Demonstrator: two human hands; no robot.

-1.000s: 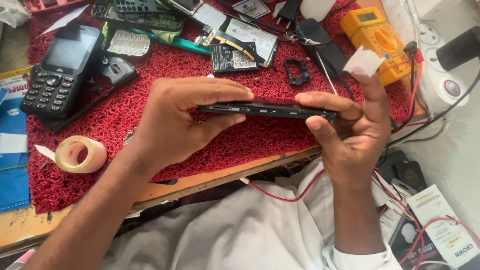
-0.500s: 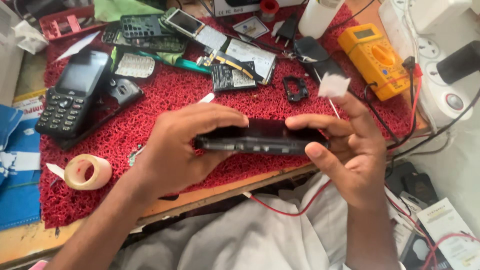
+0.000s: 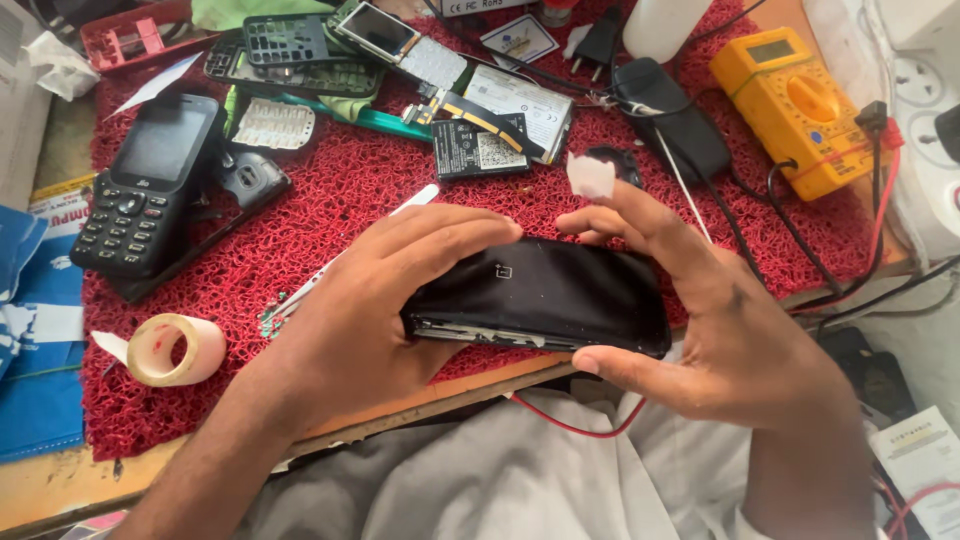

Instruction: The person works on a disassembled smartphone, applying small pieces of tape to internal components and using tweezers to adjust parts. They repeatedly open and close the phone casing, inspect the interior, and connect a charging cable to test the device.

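Both hands clamp black phone [image 3: 545, 295]: my left hand [image 3: 365, 320] cradling near-left end, my right hand [image 3: 715, 320] pinching right edge; keep grip even, pry seam gently.

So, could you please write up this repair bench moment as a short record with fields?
Held item: black phone, back cover up, gripped at both ends above the mat
Left hand: fingers over the top, thumb under the left end
Right hand: clasps the right end; a small white scrap sticks to one fingertip
Surface: red mat on a wooden bench
Left of hands: keypad phone, tape roll
Far side: loose battery, yellow multimeter
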